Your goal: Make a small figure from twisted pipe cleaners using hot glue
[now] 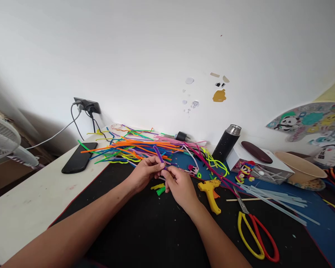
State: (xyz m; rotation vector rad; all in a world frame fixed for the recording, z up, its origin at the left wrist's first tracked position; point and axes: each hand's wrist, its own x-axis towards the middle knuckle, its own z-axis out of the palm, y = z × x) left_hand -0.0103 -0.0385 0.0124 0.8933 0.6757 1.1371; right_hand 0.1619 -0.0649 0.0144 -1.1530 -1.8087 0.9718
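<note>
A purple pipe cleaner (157, 152), which looks folded into a narrow loop, points up and away between my hands. The thumb and fingers of my left hand (148, 170) pinch it near its middle. Just below, my right hand (179, 183) is closed with its thumb and fingertips at the lower end. The two thumbs nearly meet, and the fingers cover that end. Beneath the hands, short yellow pieces (157, 186) and a bundle of green pieces (161, 191) lie on the black mat (134, 227).
Many coloured pipe cleaners (122, 147) spread along the wall. To the right are a yellow glue gun (212, 194), scissors (251, 223), clear glue sticks (279, 203), a black flask (226, 144) and a small figure (244, 172). A black phone (78, 159) lies at left near a fan (5, 137).
</note>
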